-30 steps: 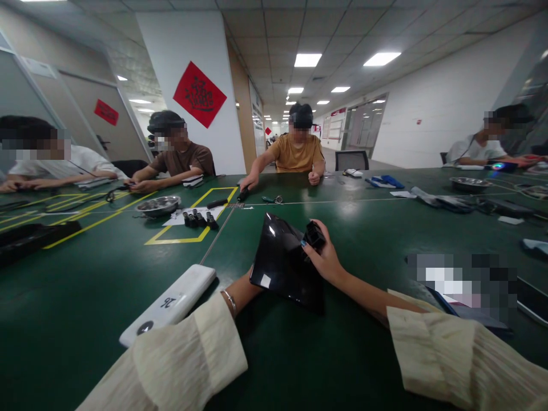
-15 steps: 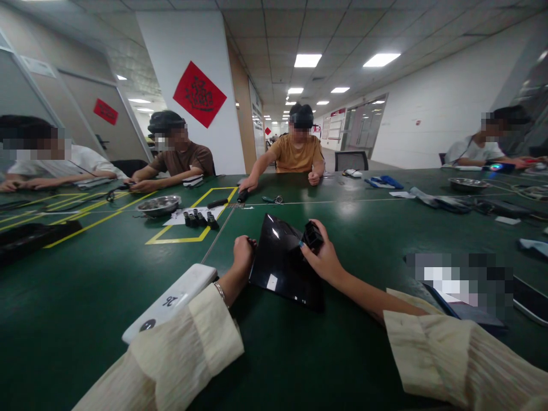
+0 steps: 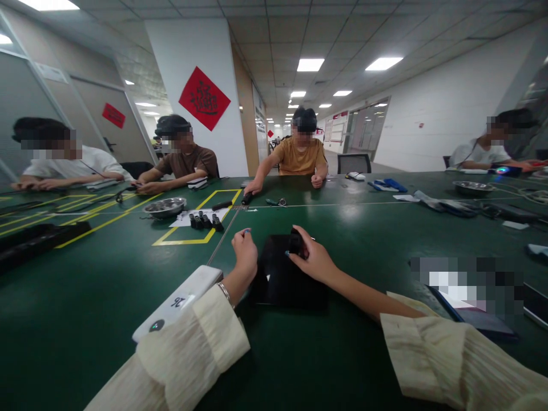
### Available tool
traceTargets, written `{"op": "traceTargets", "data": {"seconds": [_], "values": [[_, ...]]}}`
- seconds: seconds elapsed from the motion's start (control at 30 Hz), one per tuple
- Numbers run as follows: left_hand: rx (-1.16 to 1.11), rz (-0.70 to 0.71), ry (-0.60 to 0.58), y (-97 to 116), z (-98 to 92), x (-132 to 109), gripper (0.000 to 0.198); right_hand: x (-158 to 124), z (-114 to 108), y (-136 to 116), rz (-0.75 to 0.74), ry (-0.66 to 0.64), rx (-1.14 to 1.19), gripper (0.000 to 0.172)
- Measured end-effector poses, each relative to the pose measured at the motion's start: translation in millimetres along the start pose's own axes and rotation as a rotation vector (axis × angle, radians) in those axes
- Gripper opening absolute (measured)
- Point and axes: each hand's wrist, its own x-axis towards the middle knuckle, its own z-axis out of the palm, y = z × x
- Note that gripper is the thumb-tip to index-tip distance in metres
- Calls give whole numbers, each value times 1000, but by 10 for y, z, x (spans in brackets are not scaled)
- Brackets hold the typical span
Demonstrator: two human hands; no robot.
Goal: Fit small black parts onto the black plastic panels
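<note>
In front of me a glossy black panel (image 3: 278,282) lies between my hands, its face catching a small light reflection. My right hand (image 3: 315,260) is closed around a small black block-like part (image 3: 295,241), thumb and fingers on either side, at the panel's upper edge. Whether that part is joined to the panel cannot be made out. Beside the panel's left edge, my left hand (image 3: 245,254) has its fingers curled in and the thumb on top; what it pinches, if anything, is hidden.
A white device marked 26 (image 3: 180,299) lies by my left forearm. Farther off are several black cylindrical parts (image 3: 206,221), a metal bowl (image 3: 165,208) and a co-worker's hand (image 3: 253,187) on a dark tool. A blue-edged folder (image 3: 483,319) lies to the right.
The panel has turned from a tilted, slanting pose to a squarer, flatter one. My right hand has shifted left with the black part, and my left hand has rotated thumb-up.
</note>
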Motion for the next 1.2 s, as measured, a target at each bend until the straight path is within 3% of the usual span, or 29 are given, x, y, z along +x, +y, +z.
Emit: {"op": "traceTargets", "data": {"seconds": [0.3,0.97,1.2], "values": [[-7,123,-104,119,5,-162,21,17,-16,11,-92,-105,2,60],[-6,63,-155,124,27,-266,8,-26,8,2,-70,-62,-17,59],[-154,4,-231,176,44,-297,30,-38,6,-16,-56,-62,-6,59]]}}
